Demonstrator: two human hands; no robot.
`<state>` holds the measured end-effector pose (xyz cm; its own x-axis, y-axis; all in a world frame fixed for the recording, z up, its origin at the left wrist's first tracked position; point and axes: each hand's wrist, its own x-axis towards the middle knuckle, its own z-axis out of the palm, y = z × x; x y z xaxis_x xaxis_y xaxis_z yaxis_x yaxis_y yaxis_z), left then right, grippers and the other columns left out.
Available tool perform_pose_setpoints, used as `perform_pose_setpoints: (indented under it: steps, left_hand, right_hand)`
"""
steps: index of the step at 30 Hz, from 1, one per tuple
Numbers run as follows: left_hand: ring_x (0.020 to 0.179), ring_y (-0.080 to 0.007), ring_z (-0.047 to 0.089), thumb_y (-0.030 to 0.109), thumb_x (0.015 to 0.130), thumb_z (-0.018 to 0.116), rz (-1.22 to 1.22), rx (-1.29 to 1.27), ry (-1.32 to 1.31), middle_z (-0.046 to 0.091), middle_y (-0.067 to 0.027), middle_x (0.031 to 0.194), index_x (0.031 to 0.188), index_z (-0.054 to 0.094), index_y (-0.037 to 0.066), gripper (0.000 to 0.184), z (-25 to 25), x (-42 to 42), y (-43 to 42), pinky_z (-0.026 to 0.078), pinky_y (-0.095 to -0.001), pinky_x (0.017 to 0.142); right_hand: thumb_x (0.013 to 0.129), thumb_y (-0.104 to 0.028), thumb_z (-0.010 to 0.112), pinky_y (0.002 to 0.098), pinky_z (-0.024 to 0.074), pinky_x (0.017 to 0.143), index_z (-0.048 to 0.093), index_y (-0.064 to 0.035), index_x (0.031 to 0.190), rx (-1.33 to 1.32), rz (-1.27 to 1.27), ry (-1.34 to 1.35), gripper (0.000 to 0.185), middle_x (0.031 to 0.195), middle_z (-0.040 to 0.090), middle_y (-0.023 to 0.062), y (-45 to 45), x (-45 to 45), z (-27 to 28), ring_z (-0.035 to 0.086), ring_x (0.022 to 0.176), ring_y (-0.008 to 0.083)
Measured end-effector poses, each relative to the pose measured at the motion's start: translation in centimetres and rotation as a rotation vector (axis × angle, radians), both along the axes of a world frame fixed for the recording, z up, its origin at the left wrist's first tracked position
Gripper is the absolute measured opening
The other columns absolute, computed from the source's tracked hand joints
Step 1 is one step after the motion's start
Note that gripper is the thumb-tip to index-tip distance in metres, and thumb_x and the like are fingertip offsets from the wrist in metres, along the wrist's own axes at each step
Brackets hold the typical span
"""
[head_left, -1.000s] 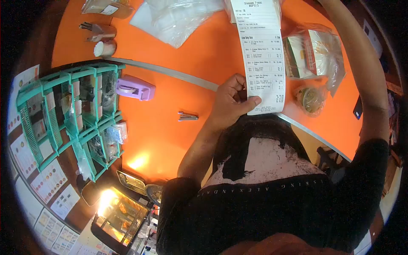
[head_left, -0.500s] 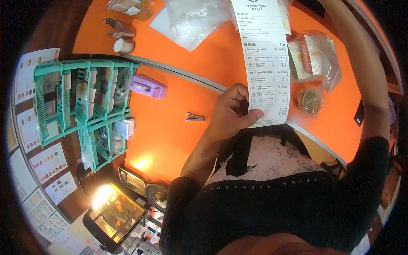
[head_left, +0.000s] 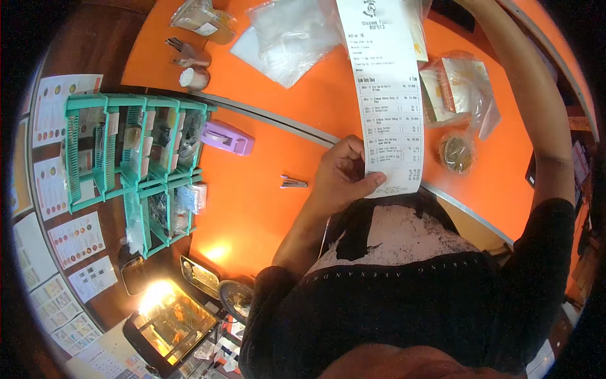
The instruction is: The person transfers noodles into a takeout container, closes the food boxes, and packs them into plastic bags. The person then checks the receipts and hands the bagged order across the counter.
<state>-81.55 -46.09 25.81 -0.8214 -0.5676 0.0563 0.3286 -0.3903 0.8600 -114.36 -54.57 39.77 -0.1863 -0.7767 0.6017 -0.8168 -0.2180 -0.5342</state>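
A long printed receipt (head_left: 388, 107) hangs upright before me, pinched at its lower left edge between the thumb and curled fingers of my left hand (head_left: 348, 169). My right arm stretches up along the right side, and only a bit of my right hand (head_left: 468, 3) shows at the top edge. Its fingers are cut off from view, beside a dark object (head_left: 453, 14) I cannot make out. To the right of the receipt lie a clear plastic bag of packets (head_left: 461, 91) and a small round plastic-wrapped item (head_left: 456, 155). A small stapler (head_left: 293, 182) rests left of my left hand.
A purple tape dispenser (head_left: 228, 138) sits by a green rack (head_left: 136, 151) holding packets. Clear plastic bags (head_left: 293, 38) and a white-topped container (head_left: 194, 78) lie on the orange table (head_left: 246, 208). A lit glass food warmer (head_left: 173, 322) stands at lower left.
The receipt and my left hand have shifted slightly left and down. At the top, my right hand has moved a little left, and the dark object beside it now shows.
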Motion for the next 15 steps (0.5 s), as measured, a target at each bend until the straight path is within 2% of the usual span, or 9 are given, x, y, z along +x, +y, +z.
perform_pose_setpoints:
  steps: [4,6,7,8,10,11,13,14,15]
  left_hand:
    - [0.099,-0.0129,0.062,-0.007,0.085,0.073,-0.025,0.007,-0.095,0.065,-0.0056,0.103,0.102,0.053,0.004,0.029,0.9,0.2,0.2,0.049,-0.031,0.088]
    - [0.096,-0.013,0.062,-0.004,0.084,0.074,0.035,-0.307,-0.265,0.062,-0.0042,0.098,0.105,0.055,0.003,0.029,-1.1,1.0,0.0,0.049,-0.03,0.087]
    - [0.094,-0.0139,0.061,-0.004,0.084,0.073,0.136,-0.263,-0.05,0.059,-0.0046,0.098,0.106,0.056,0.002,0.028,-0.5,-0.5,0.4,0.049,-0.0294,0.085]
    - [0.096,-0.0152,0.061,-0.005,0.088,0.067,0.179,-0.435,-0.005,0.06,-0.0075,0.104,0.107,0.055,0.002,0.023,1.5,-1.0,0.1,0.049,-0.0306,0.087]
    - [0.098,-0.0166,0.062,-0.002,0.094,0.061,0.11,-0.027,0.007,0.061,-0.0094,0.107,0.108,0.054,0.001,0.016,2.3,-1.6,0.4,0.052,-0.0334,0.087]
    - [0.097,-0.0172,0.063,0.0,0.096,0.059,0.138,-0.093,-0.04,0.062,-0.0101,0.108,0.109,0.054,0.001,0.014,1.1,-1.2,0.3,0.054,-0.0342,0.086]
    - [0.096,-0.0178,0.064,0.002,0.098,0.057,0.169,-0.176,-0.074,0.062,-0.0109,0.109,0.109,0.053,0.001,0.012,-0.1,-0.7,-0.4,0.056,-0.0351,0.084]
    - [0.095,-0.0178,0.064,0.004,0.098,0.057,0.2,-0.133,-0.092,0.062,-0.0103,0.107,0.109,0.054,0.001,0.011,0.1,-0.6,-0.5,0.057,-0.0349,0.081]
    - [0.094,-0.0178,0.065,0.005,0.099,0.057,0.235,-0.089,-0.112,0.062,-0.0098,0.106,0.108,0.054,0.001,0.01,0.0,-0.4,-0.5,0.058,-0.0347,0.079]
  right_hand:
    - [0.096,-0.016,0.063,0.0362,0.053,0.082,0.069,-0.003,0.105,-0.002,0.07,0.065,0.017,0.098,0.071,0.0106,-0.4,-1.9,1.2,0.066,0.092,0.0202]
    - [0.095,-0.013,0.062,0.037,0.052,0.083,0.068,-0.0051,0.105,-0.281,0.053,0.166,0.014,0.101,0.07,0.0098,-0.2,-1.9,2.2,0.065,0.094,0.02]
    - [0.095,-0.012,0.06,0.0368,0.0512,0.084,0.067,-0.0059,0.105,-0.119,0.035,0.166,0.013,0.098,0.068,0.0091,1.5,-1.7,5.4,0.063,0.094,0.0192]
    - [0.095,-0.011,0.059,0.0365,0.051,0.083,0.067,-0.0056,0.104,-0.126,0.027,0.149,0.013,0.095,0.067,0.0092,1.8,-3.4,7.1,0.063,0.092,0.0189]
    - [0.095,-0.009,0.059,0.0365,0.0509,0.082,0.067,-0.0057,0.103,-0.169,-0.019,-0.053,0.012,0.09,0.064,0.0098,3.3,-5.0,11.1,0.062,0.09,0.0181]
    - [0.095,-0.009,0.059,0.0365,0.0509,0.082,0.067,-0.0057,0.103,-0.197,-0.033,-0.011,0.012,0.09,0.064,0.0098,4.0,-7.2,13.2,0.062,0.09,0.0181]
    - [0.093,-0.01,0.063,0.0362,0.0504,0.084,0.069,-0.0074,0.101,0.012,-0.173,-0.105,0.011,0.094,0.067,0.0101,5.1,-14.7,16.2,0.061,0.094,0.0173]
    - [0.098,-0.024,0.06,0.0289,0.0475,0.079,0.065,0.0033,0.119,-0.043,-0.204,-0.153,0.034,0.106,0.069,0.0075,6.0,-17.5,17.0,0.062,0.091,0.0151]
    - [0.097,-0.024,0.061,0.0295,0.0473,0.076,0.066,0.0044,0.115,-0.051,-0.286,-0.063,0.034,0.101,0.069,0.007,7.5,-16.5,18.9,0.061,0.087,0.0145]
